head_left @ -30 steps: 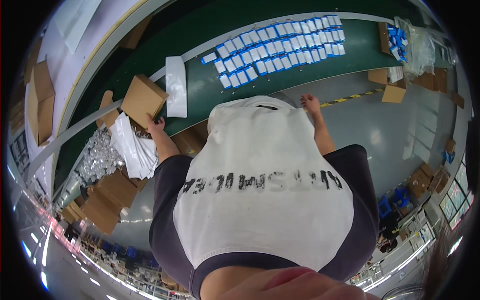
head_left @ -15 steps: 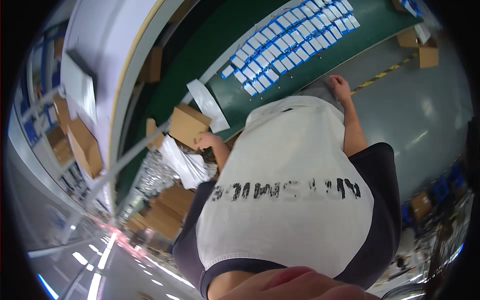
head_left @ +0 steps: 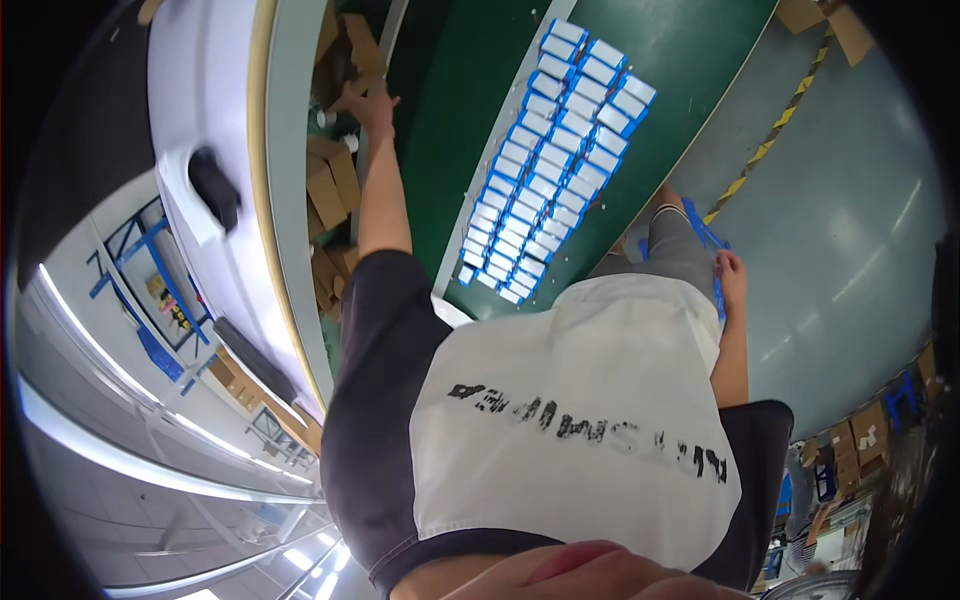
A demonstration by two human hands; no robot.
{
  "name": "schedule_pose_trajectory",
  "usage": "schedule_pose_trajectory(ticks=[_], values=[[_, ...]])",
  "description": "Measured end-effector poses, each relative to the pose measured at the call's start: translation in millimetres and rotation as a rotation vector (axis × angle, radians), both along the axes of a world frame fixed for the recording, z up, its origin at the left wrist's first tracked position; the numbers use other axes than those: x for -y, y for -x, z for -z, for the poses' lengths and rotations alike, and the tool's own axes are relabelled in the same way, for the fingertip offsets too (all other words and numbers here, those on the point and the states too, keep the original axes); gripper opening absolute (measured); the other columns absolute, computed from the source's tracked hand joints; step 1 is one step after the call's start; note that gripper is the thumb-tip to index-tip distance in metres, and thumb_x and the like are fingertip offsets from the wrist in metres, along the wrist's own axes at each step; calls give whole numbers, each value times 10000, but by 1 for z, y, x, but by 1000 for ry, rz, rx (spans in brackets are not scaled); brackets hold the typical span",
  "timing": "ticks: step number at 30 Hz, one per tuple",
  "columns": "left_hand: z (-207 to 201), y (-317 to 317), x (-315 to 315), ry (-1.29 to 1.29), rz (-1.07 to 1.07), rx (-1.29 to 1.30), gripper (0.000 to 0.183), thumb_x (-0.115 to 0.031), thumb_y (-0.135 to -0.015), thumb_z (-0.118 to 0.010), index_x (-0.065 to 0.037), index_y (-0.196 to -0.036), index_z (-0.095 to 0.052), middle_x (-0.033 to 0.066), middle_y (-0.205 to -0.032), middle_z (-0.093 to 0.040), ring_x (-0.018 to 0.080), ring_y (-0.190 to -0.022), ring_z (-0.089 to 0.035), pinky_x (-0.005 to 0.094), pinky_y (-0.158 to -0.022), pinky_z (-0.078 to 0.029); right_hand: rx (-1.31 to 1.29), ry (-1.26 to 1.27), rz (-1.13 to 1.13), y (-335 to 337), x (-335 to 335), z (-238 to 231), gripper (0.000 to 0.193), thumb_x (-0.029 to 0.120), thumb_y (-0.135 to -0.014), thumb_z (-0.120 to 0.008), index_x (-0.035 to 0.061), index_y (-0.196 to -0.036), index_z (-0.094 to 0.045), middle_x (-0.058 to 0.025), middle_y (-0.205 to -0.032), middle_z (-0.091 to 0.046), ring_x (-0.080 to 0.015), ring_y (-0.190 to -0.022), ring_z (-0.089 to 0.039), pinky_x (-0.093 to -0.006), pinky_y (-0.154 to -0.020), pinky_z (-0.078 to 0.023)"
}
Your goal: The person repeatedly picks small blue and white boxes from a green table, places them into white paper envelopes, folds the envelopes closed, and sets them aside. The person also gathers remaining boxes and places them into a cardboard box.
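Observation:
My left hand [head_left: 368, 108] reaches far out to the shelf at the left, its fingers spread apart. Its fingertips are at the lower edge of a brown cardboard box [head_left: 362, 48]; whether they press on it I cannot tell. My right hand [head_left: 732, 270] hangs low beside my right thigh, fingers loosely curled, with nothing visible in it. On the green table [head_left: 660, 50] in front of me lie several rows of flat white packs with blue edges [head_left: 545, 165], packed closely together.
More cardboard boxes [head_left: 328, 185] stand on the shelf below my left arm. A pale panel with a yellowish edge [head_left: 262, 150] bounds the shelf at the left. Yellow-black tape [head_left: 765, 150] runs along the grey floor at the right. Something blue [head_left: 705, 228] stands near my leg.
My left hand has left the box close by my side and stretched far forward to the shelf. My right hand has dropped lower beside my thigh. The view has turned, so the packs appear steeper.

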State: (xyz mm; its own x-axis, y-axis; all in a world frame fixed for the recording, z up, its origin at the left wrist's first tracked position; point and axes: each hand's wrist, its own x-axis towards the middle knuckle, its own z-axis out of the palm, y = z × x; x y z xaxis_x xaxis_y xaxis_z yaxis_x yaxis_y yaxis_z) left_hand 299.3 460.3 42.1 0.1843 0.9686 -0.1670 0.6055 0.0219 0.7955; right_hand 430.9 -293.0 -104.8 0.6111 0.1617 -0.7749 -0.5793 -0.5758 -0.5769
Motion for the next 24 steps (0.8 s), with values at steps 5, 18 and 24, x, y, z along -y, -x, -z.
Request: schedule_pose_trajectory(ticks=[5, 18, 24], values=[[53, -31, -84, 204, -208, -127, 592, -127, -874, -705, -37, -1407, -464, 182, -1269, -610, 329, -999, -663, 405, -764, -596, -111, 11, 130, -38, 27, 13, 215, 238, -1009, -591, 73, -1113, -681, -3, -906, -663, -84, -753, -570, -239, -653, -458], [-61, -198, 241, -634, 609, -179, 151, -49, -797, -728, -50, -948, -727, 110, -917, -683, 317, -833, -622, 393, -745, -521, 27, -588, -78, -221, -303, -191, 455, 213, -985, -645, 31, -1386, -534, -90, -1248, -644, -155, -965, -663, -270, -780, -553], [-27, -259, 304, -286, 956, 52, 290, -23, -807, -680, -117, -1077, -730, 71, -1115, -679, 301, -994, -627, 401, -865, -530, 413, -222, -104, -255, -367, -142, 621, 194, -878, -713, -51, -1358, -405, -269, -1292, -586, -393, -1082, -644, -427, -904, -514]])
